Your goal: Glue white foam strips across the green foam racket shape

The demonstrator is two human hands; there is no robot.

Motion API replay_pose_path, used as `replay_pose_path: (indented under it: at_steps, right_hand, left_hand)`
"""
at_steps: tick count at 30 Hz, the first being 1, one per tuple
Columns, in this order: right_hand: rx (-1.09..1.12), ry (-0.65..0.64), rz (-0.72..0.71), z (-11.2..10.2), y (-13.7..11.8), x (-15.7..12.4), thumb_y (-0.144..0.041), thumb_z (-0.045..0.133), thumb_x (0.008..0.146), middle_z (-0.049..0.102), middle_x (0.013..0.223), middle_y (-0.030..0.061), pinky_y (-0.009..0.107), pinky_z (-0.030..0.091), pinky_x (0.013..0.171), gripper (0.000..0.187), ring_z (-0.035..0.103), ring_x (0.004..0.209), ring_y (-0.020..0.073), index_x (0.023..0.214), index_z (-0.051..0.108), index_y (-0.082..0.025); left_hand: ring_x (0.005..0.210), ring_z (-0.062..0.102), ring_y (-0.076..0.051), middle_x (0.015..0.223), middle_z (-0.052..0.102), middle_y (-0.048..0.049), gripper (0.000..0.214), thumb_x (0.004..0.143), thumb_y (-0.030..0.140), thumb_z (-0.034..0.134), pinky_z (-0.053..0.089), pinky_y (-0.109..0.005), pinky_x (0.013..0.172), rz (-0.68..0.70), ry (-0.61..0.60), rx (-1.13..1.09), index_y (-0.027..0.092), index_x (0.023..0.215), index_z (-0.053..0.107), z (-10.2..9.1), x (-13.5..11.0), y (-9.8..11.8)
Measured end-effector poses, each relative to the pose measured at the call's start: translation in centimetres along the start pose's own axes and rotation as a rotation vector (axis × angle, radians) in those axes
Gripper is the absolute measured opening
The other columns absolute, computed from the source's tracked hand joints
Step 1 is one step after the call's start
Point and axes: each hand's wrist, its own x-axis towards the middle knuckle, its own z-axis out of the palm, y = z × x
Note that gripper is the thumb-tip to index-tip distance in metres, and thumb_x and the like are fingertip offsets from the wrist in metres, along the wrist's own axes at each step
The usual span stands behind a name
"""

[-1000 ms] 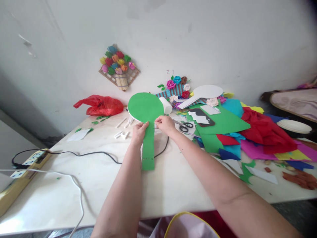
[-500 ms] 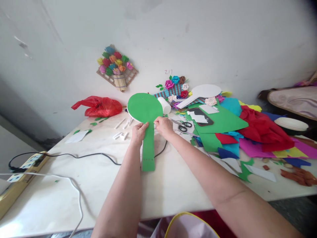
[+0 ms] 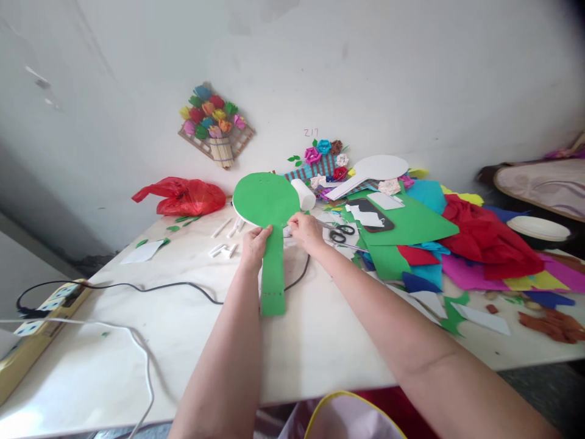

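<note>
A green paddle-shaped paper cutout (image 3: pixel 269 213), round at the far end with a long handle pointing toward me, lies on the white table (image 3: pixel 192 341) over a white backing whose edge shows at its left rim. My left hand (image 3: pixel 254 242) pinches the left side of the cutout's neck, fingers closed on it. My right hand (image 3: pixel 305 230) grips the right side of the neck, fingers curled. A small white object shows under the right fingers; I cannot make out what it is.
Black scissors (image 3: pixel 340 234) lie just right of my right hand, beside a heap of coloured paper sheets (image 3: pixel 439 238). A black cable (image 3: pixel 183 285) crosses the table to a power strip (image 3: pixel 41 305) at left. A red plastic bag (image 3: pixel 185 196), white sticks (image 3: pixel 226 238) and a white cup (image 3: pixel 305 194) sit behind.
The cutout has shifted very slightly to the left under my hands. Both hands stay at its neck.
</note>
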Motion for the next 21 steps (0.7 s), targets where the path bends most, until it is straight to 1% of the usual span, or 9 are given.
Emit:
replay_pose_path:
  at_steps: [2, 4, 6, 8, 10, 12, 15, 18, 21]
  right_hand:
    - [0.123, -0.019, 0.000, 0.1, 0.2, 0.3, -0.025, 0.049, 0.076, 0.066, 0.073, 0.0030, 0.025, 0.040, 0.061, 0.014, 0.059, 0.071, 0.0161, 0.076, 0.062, -0.020]
    - [0.318, -0.086, 0.005, 0.0, 0.3, 0.5, -0.024, 0.052, 0.074, 0.063, 0.062, 0.0007, 0.023, 0.040, 0.057, 0.010, 0.057, 0.062, 0.0128, 0.072, 0.059, -0.018]
    - [0.553, -0.212, 0.006, -0.3, 0.4, 0.6, -0.023, 0.053, 0.073, 0.059, 0.055, -0.0014, 0.021, 0.039, 0.050, 0.008, 0.051, 0.050, 0.0092, 0.069, 0.056, -0.017]
    - [0.765, -0.358, -0.007, -0.7, 0.5, 0.6, -0.023, 0.055, 0.072, 0.057, 0.053, -0.0025, 0.019, 0.037, 0.044, 0.009, 0.045, 0.042, 0.0064, 0.067, 0.054, -0.015]
    - [0.906, -0.437, -0.018, -1.1, 0.7, 0.5, -0.024, 0.057, 0.069, 0.056, 0.053, -0.0029, 0.018, 0.035, 0.040, 0.011, 0.042, 0.039, 0.0048, 0.066, 0.053, -0.015]
    - [0.974, -0.438, -0.022, -1.3, 1.1, 0.4, -0.026, 0.059, 0.068, 0.056, 0.053, -0.0032, 0.017, 0.034, 0.038, 0.013, 0.041, 0.039, 0.0042, 0.067, 0.053, -0.014]
    - [1.013, -0.445, -0.041, -1.4, 1.4, 0.4, -0.027, 0.060, 0.067, 0.057, 0.055, -0.0031, 0.016, 0.034, 0.038, 0.015, 0.043, 0.040, 0.0042, 0.070, 0.054, -0.014]
    - [1.032, -0.474, -0.075, -1.4, 1.2, 0.3, -0.028, 0.060, 0.067, 0.059, 0.058, -0.0021, 0.017, 0.035, 0.039, 0.016, 0.045, 0.042, 0.0051, 0.074, 0.055, -0.014]
    - [1.009, -0.449, -0.090, -1.5, 0.8, 0.2, -0.028, 0.063, 0.065, 0.058, 0.057, -0.0034, 0.018, 0.035, 0.039, 0.021, 0.044, 0.041, 0.0056, 0.078, 0.053, -0.015]
  left_hand:
    - [0.034, 0.040, -0.007, 0.040, 0.045, 0.0047, 0.030, 0.056, 0.040, 0.068, 0.027, -0.020, 0.036, 0.010, 0.002, -0.012, 0.016, 0.054, 0.050, -0.1, 0.1, -0.1]
    - [0.034, 0.039, -0.007, 0.041, 0.046, 0.0047, 0.030, 0.056, 0.040, 0.068, 0.027, -0.020, 0.036, 0.008, 0.011, -0.025, 0.016, 0.055, 0.050, -0.1, 0.1, -0.1]
    - [0.034, 0.039, -0.007, 0.041, 0.046, 0.0048, 0.030, 0.056, 0.039, 0.068, 0.027, -0.020, 0.036, -0.001, 0.023, -0.043, 0.016, 0.055, 0.050, -0.1, 0.1, -0.1]
    - [0.033, 0.038, -0.007, 0.040, 0.046, 0.0049, 0.029, 0.055, 0.038, 0.069, 0.027, -0.019, 0.035, -0.008, 0.035, -0.067, 0.015, 0.055, 0.050, -0.1, 0.1, 0.0]
    - [0.034, 0.039, -0.007, 0.041, 0.047, 0.0046, 0.029, 0.054, 0.037, 0.069, 0.029, -0.019, 0.036, -0.008, 0.040, -0.099, 0.015, 0.055, 0.051, -0.1, 0.1, 0.1]
    - [0.035, 0.041, -0.007, 0.042, 0.049, 0.0039, 0.029, 0.053, 0.036, 0.070, 0.030, -0.019, 0.036, -0.014, 0.046, -0.126, 0.015, 0.055, 0.051, -0.2, 0.0, 0.2]
    - [0.036, 0.042, -0.007, 0.042, 0.050, 0.0034, 0.028, 0.052, 0.036, 0.071, 0.031, -0.020, 0.037, -0.021, 0.053, -0.139, 0.015, 0.054, 0.051, -0.3, 0.0, 0.2]
    - [0.035, 0.041, -0.007, 0.042, 0.049, 0.0037, 0.028, 0.053, 0.034, 0.071, 0.030, -0.019, 0.036, -0.016, 0.057, -0.143, 0.015, 0.053, 0.051, -0.3, 0.0, 0.2]
    - [0.036, 0.042, -0.007, 0.042, 0.050, 0.0033, 0.027, 0.054, 0.033, 0.070, 0.031, -0.020, 0.037, -0.029, 0.063, -0.146, 0.015, 0.052, 0.051, -0.3, -0.1, 0.2]
